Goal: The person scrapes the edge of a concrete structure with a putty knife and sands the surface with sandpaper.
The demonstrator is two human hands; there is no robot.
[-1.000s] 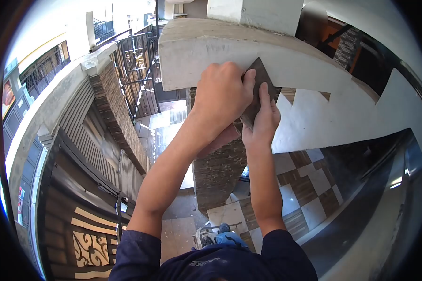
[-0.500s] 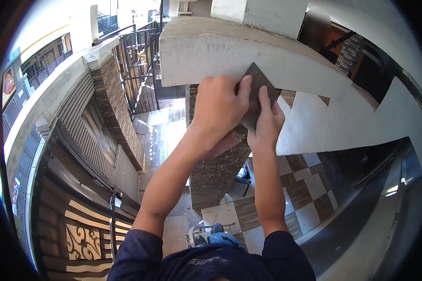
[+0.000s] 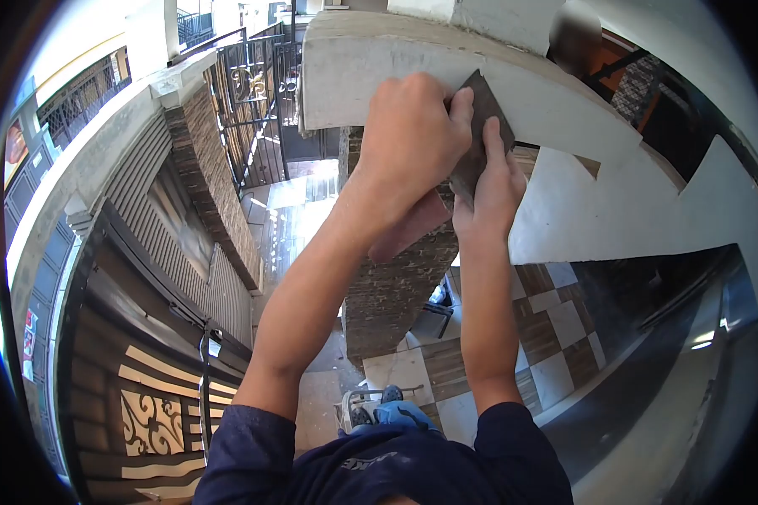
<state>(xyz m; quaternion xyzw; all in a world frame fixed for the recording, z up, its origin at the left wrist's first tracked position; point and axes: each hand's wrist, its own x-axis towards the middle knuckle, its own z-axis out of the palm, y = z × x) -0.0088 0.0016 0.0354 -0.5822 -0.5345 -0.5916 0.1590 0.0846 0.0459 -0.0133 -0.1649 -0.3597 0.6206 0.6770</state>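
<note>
Rough grey concrete ledge (image 3: pixel 379 67): left hand (image 3: pixel 413 143) and right hand (image 3: pixel 490 189) both gripping dark, flat, pointed tile piece (image 3: pixel 478 126) against it; brick-clad pillar (image 3: pixel 396 286) standing below.

Sunlit checkered floor (image 3: pixel 556 324) (brown-white), iron gate (image 3: pixel 253 101).

Bright daylight, glare on the floor, fisheye bending, dark vignetted corners

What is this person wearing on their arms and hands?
Both the left hand and right hand are bare, without gloves. The forearms are uncovered too; dark navy short sleeves end near the elbows. No watch or rings show.
</note>
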